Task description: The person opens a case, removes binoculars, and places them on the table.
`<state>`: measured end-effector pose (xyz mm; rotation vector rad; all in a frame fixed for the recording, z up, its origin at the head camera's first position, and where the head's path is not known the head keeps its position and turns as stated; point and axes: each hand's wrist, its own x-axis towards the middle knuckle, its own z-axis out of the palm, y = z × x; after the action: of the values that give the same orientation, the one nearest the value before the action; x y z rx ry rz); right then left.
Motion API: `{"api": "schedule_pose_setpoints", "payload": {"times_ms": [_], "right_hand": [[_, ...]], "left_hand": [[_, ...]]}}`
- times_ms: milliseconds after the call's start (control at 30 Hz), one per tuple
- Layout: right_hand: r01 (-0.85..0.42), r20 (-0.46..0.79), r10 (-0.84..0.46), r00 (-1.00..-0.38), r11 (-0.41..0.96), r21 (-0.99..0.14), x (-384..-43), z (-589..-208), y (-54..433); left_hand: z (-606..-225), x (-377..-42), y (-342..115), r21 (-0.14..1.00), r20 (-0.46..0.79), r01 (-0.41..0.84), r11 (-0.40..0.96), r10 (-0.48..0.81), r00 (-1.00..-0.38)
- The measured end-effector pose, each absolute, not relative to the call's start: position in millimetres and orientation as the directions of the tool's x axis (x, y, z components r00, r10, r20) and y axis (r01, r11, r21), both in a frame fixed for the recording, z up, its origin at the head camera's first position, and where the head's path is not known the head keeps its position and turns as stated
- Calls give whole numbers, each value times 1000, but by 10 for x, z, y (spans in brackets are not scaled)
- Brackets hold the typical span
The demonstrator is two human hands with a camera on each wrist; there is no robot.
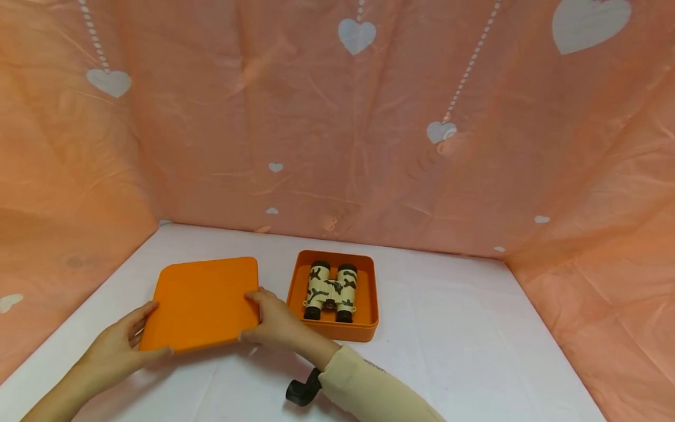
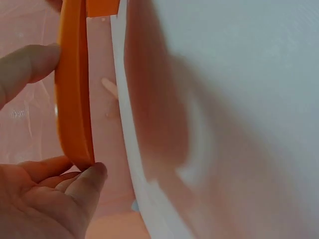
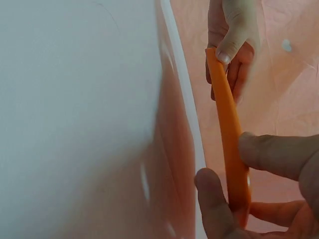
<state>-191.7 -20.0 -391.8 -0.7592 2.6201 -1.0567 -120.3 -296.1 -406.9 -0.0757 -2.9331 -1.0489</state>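
Note:
An orange square lid with rounded corners (image 1: 203,305) is held tilted above the table, its flat outer face toward the head camera. My left hand (image 1: 113,346) grips its left edge and near corner, thumb along the near side. At the opposite edge, my right hand (image 1: 276,325) pinches the lid between thumb and fingers. The left wrist view shows the lid's thin rim (image 2: 75,99) edge-on, with its shadow on the cloth. Beside the right hand stands an orange box (image 1: 366,333), uncovered, with camouflage-patterned binoculars (image 1: 332,290) lying inside.
A white cloth covers the table (image 1: 448,328). Peach fabric walls with white hearts (image 1: 343,117) enclose it at the back and sides. Under the right sleeve (image 1: 374,381) shows a black curved piece (image 1: 303,391).

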Motion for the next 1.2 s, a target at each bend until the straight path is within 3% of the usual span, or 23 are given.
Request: {"api": "schedule_pose_setpoints", "payload": {"times_ms": [367,600,1200], "right_hand": [[-337,-81,-499,-863,686,-645,-1875,-3968,-235],[-271,-93,-454,-886,671,-690,-1867,-4026,-248],[-282,-94,-441,-892,708,-647,-1877,-4098,-356]], "left_hand": [[-4138,-1223,-2978,601,-27,41,798,71,-997],[-4140,-1283,-2963,574,-44,31,819,69,-997],[-4148,-1403,-3027,568,-118,-17,823,61,-991]]}}
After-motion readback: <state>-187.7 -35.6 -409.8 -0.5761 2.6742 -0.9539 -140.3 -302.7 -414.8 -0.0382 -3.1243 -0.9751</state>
